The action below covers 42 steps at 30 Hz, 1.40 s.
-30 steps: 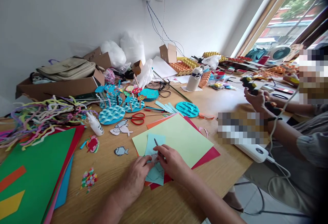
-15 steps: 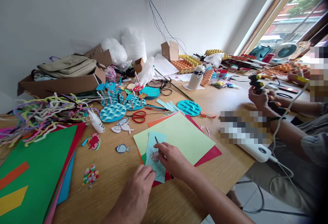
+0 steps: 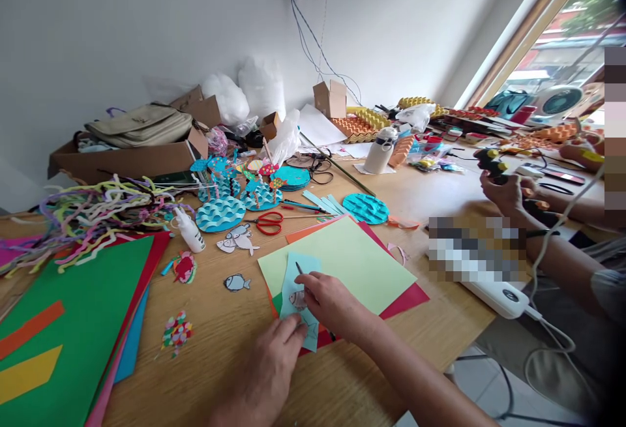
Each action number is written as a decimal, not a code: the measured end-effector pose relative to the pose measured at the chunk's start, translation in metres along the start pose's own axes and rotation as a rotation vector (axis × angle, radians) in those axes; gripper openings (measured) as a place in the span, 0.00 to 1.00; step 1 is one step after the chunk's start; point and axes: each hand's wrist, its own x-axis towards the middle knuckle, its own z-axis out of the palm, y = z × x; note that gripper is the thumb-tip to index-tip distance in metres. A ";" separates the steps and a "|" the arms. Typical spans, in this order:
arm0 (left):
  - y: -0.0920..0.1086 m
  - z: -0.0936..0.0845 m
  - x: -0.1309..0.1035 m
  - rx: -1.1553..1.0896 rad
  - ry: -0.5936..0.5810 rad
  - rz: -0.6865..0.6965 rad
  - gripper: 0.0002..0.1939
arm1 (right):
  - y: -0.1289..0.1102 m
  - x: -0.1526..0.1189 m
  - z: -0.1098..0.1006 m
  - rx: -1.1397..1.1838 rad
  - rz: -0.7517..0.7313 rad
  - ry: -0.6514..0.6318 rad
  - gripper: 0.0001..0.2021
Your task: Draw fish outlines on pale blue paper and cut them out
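My right hand (image 3: 328, 300) is closed round a dark pen (image 3: 298, 268), over a light blue paper strip (image 3: 304, 263). On the strip, a small paper fish (image 3: 296, 299) lies beside my fingers. Pressing the strip's lower left part is my left hand (image 3: 276, 365), its fingers flat and partly hidden. A drawn fish outline shows by my left fingertips. Beneath the strip are a pale green sheet (image 3: 362, 264) and a red sheet (image 3: 405, 300). To the left lies a grey paper fish (image 3: 237, 283).
Red scissors (image 3: 269, 221), a glue bottle (image 3: 190, 229) and fish cutouts lie further back. Green card (image 3: 107, 309) is on the left, below pipe cleaners (image 3: 102, 212). At right are a power strip (image 3: 493, 293) and another person's hands (image 3: 506, 195). A white bottle (image 3: 380, 151) stands behind.
The view has shifted slightly, moving the scene rightward. My left hand's fingers have moved a little up the strip. My right hand keeps its hold on the pen.
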 end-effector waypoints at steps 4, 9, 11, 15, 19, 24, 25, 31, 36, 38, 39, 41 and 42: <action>-0.027 -0.012 0.018 -0.027 -0.101 0.031 0.18 | 0.002 0.000 0.002 0.011 -0.013 0.008 0.18; -0.030 -0.007 0.021 -0.014 -0.114 0.057 0.21 | 0.003 0.002 0.003 0.010 -0.019 0.005 0.19; -0.018 -0.002 0.019 0.021 -0.108 0.007 0.21 | 0.002 0.002 0.002 0.010 -0.012 0.000 0.19; 0.006 0.012 0.015 0.125 -0.064 -0.084 0.20 | 0.001 0.002 -0.001 0.013 0.003 -0.022 0.19; 0.015 0.025 0.013 0.135 -0.002 -0.149 0.20 | 0.000 0.004 -0.003 0.009 -0.005 -0.038 0.19; 0.015 0.029 0.012 0.127 -0.006 -0.188 0.18 | 0.002 0.004 -0.003 0.002 -0.021 -0.045 0.20; 0.015 0.028 0.012 0.130 -0.006 -0.193 0.18 | 0.002 0.004 -0.003 0.015 -0.027 -0.042 0.20; 0.018 0.025 0.012 0.125 -0.050 -0.243 0.19 | 0.007 0.004 -0.013 0.263 -0.060 -0.014 0.19; 0.020 0.021 0.016 0.131 -0.103 -0.265 0.19 | 0.012 0.002 -0.023 0.982 -0.091 -0.016 0.14; 0.021 0.021 0.016 0.141 -0.110 -0.265 0.18 | 0.015 0.004 -0.021 1.195 -0.105 -0.066 0.12; 0.021 0.021 0.016 0.145 -0.111 -0.266 0.18 | 0.016 0.005 -0.019 1.250 -0.105 -0.107 0.12; 0.022 0.022 0.015 0.148 -0.097 -0.276 0.18 | 0.017 0.008 -0.015 1.286 -0.083 -0.180 0.12; 0.022 0.023 0.014 0.148 -0.083 -0.283 0.18 | 0.017 0.010 -0.012 1.270 -0.071 -0.195 0.11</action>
